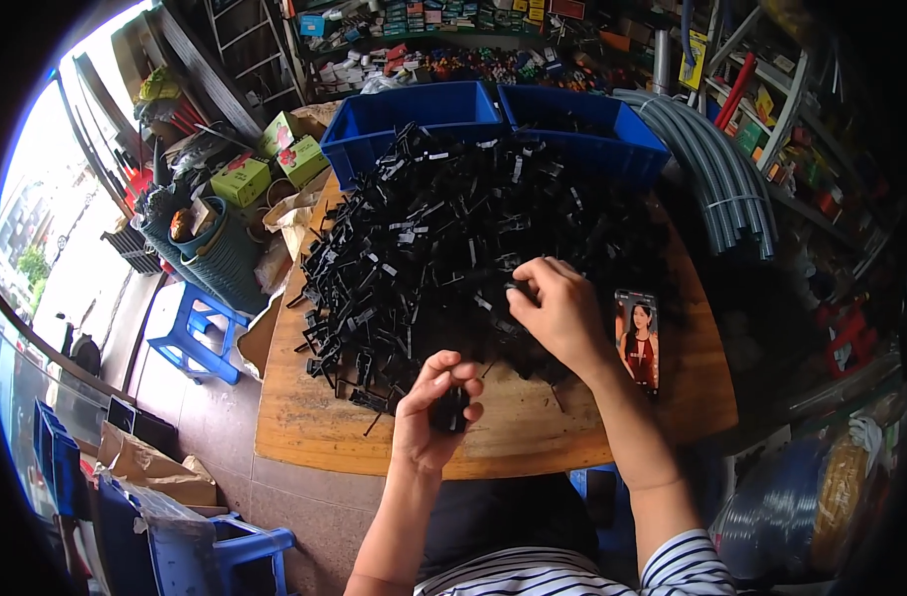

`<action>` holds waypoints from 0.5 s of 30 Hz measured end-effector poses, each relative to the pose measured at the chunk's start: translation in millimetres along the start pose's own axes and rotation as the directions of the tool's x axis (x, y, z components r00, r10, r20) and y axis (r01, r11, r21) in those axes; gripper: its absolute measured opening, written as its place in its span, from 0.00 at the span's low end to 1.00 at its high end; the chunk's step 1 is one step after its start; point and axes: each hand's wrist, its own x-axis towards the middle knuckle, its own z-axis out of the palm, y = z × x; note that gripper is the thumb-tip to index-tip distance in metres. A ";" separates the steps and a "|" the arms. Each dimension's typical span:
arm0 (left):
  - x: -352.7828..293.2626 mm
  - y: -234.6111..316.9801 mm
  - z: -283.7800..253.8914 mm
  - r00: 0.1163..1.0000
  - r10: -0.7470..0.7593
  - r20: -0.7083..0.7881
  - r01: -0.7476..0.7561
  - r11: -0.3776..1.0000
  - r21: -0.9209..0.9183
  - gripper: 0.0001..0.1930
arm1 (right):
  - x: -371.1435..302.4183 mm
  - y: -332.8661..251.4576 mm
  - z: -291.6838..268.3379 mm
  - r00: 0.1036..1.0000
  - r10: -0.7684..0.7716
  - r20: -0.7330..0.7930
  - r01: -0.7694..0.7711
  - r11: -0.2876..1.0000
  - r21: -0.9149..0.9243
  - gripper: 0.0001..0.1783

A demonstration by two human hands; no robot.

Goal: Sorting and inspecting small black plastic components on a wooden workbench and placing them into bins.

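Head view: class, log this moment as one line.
left hand: grips black part | right hand: reaches into black parts pile | wooden table | phone

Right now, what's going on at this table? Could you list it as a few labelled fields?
Surface: round wooden table
Main heap: pile of small black plastic parts
Left hand: closed around a few black parts
Right hand: fingers reaching into the pile
Behind the pile: two blue bins
Right of the hand: phone, screen lit
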 end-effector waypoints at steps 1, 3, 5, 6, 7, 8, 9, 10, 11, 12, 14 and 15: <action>-1.1 1.6 5.2 0.993 0.078 -0.094 -0.064 0.987 0.147 0.08 | -0.6 -4.9 -6.8 1.000 -0.011 -0.009 0.012 0.998 0.065 0.11; 1.7 6.9 13.8 0.975 0.206 -0.086 -0.148 0.884 0.443 0.08 | -3.4 -19.9 -21.3 0.978 -0.211 0.010 0.211 0.977 -0.016 0.13; 1.6 6.6 34.9 0.941 0.313 -0.129 -0.150 0.727 0.670 0.12 | -21.0 -33.7 -17.3 0.907 -0.410 0.099 0.418 0.904 -0.092 0.20; 3.3 4.1 42.7 0.931 0.350 -0.098 -0.141 0.597 0.790 0.15 | -30.1 -40.9 -19.1 0.874 -0.463 0.145 0.471 0.882 -0.024 0.23; 3.0 4.0 41.8 0.952 0.302 -0.045 -0.117 0.496 0.860 0.17 | -39.5 -45.3 -14.4 0.854 -0.509 0.112 0.514 0.857 -0.024 0.24; 1.2 4.1 44.4 0.946 0.318 -0.063 -0.106 0.488 0.866 0.16 | -44.0 -44.4 -11.3 0.859 -0.500 0.112 0.507 0.862 -0.034 0.24; -0.5 4.1 46.9 0.939 0.333 -0.080 -0.096 0.480 0.872 0.16 | -47.6 -42.5 -9.4 0.868 -0.493 0.063 0.494 0.869 -0.020 0.25; -0.6 3.1 42.3 0.934 0.343 -0.105 -0.094 0.517 0.851 0.15 | -50.2 -40.5 -10.1 0.876 -0.483 0.015 0.483 0.876 -0.006 0.25; -1.1 2.5 37.1 0.935 0.339 -0.102 -0.094 0.515 0.852 0.15 | -49.9 -42.6 -14.9 0.910 -0.413 0.026 0.412 0.910 0.032 0.24; -1.3 1.5 31.8 0.937 0.327 -0.119 -0.103 0.587 0.803 0.15 | -51.2 -41.0 -15.6 0.945 -0.327 -0.008 0.326 0.941 0.092 0.23; -0.7 -1.4 26.3 0.951 0.280 -0.131 -0.105 0.690 0.716 0.12 | -57.9 -36.8 -9.2 0.990 -0.110 -0.084 0.128 0.958 0.258 0.21; -0.7 -3.9 25.8 0.952 0.277 -0.131 -0.102 0.690 0.716 0.12 | -61.3 -35.9 -6.4 0.991 -0.107 -0.085 0.126 0.958 0.257 0.21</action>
